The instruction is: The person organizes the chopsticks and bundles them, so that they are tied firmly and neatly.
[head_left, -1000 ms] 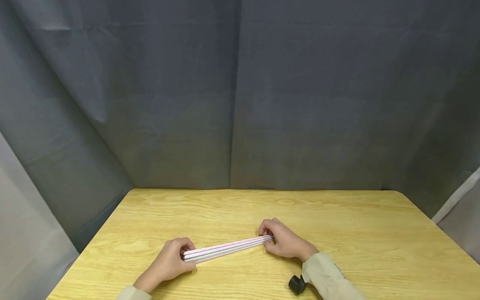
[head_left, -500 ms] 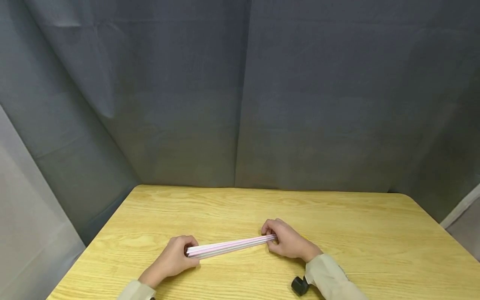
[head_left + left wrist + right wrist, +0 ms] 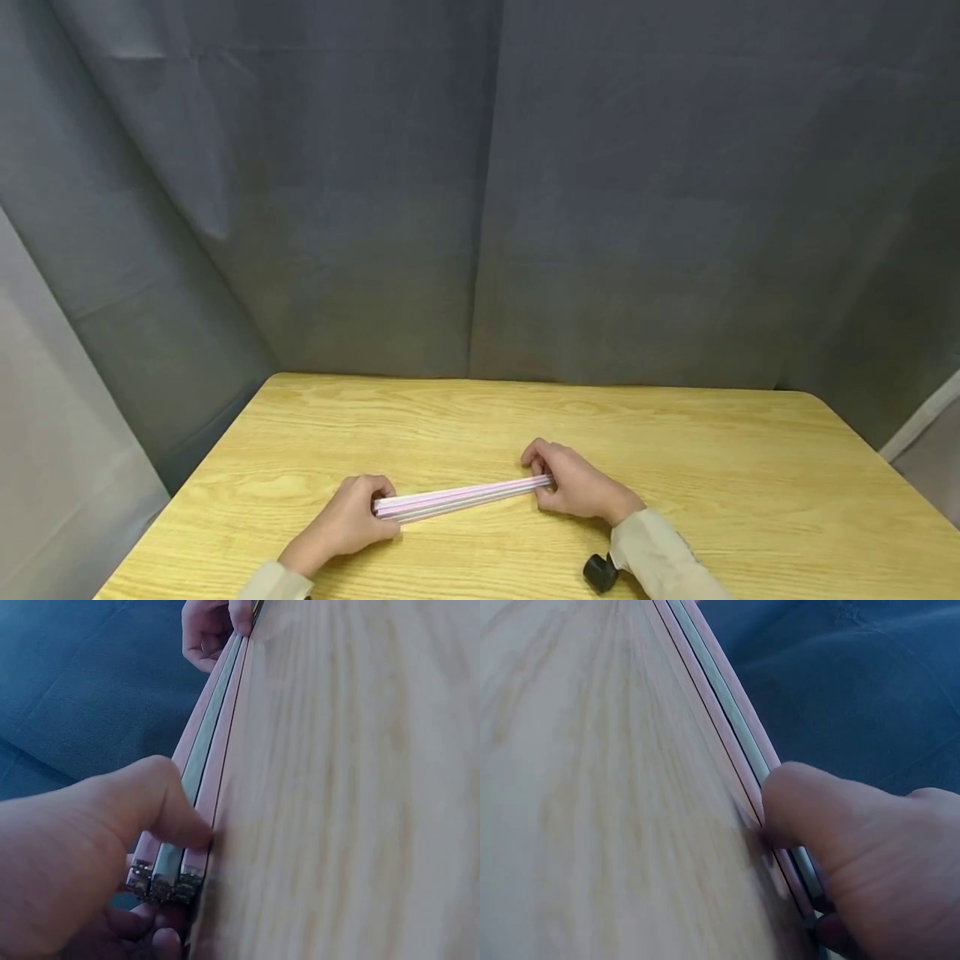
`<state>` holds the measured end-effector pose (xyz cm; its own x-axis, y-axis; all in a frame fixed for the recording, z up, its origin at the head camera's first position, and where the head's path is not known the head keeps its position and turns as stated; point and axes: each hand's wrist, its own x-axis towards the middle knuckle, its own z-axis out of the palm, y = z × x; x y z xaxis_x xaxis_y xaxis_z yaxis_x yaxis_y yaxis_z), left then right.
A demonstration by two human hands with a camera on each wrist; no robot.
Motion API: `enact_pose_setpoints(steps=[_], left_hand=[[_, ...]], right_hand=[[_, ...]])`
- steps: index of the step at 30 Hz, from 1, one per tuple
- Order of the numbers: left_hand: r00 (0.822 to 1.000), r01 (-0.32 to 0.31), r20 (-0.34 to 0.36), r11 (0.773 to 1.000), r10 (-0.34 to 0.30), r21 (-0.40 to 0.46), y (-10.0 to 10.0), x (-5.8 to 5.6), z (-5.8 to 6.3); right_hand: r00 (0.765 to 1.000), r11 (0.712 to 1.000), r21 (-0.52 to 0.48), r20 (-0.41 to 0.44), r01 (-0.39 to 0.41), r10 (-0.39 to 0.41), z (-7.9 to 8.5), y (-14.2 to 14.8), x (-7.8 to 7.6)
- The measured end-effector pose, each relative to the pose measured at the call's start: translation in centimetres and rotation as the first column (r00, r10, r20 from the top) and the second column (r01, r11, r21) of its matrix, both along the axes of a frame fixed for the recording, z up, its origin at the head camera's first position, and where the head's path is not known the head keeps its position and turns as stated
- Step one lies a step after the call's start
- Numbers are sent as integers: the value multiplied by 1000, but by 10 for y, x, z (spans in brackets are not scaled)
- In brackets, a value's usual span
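Observation:
A bundle of slim chopsticks (image 3: pixel 461 498), pink, white and pale green, spans both hands low over the table. My left hand (image 3: pixel 347 521) grips the thicker left end, thumb on the near side and fingers behind. In the left wrist view, dark speckled ends (image 3: pixel 162 885) poke out just past that thumb. At the thinner right end, my right hand (image 3: pixel 576 485) pinches the bundle between thumb and fingers. The right wrist view has the right thumb (image 3: pixel 799 802) pressed across the pink and green sticks, right beside the wood surface; the fingers behind are mostly hidden.
The wood-grain table (image 3: pixel 675 450) extends beyond both hands to a straight back edge. Dark grey curtains (image 3: pixel 637 208) hang behind it, with a paler panel (image 3: pixel 60 433) at the left. A small black device (image 3: pixel 600 573) sits by the right sleeve.
Both hands keep hold of the chopsticks. The sticks' left ends have shifted within the left hand's grip. The head view has turned slightly, so everything sits a little farther right.

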<state>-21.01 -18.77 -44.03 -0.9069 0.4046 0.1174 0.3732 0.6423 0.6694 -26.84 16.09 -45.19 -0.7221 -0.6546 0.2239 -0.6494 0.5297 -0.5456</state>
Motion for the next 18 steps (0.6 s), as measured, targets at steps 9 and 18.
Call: enact_pose_setpoints(steps=[9,18], left_hand=[[998,38,47,999,-37,-20,3,-3,6],[995,70,84,994,-63,-87,1,-1,10]], right_hand=[[1000,1000,-19,-15,-2,2,-3,3,-5],[998,1000,13,-67,5,-4,-2,-1,-1]])
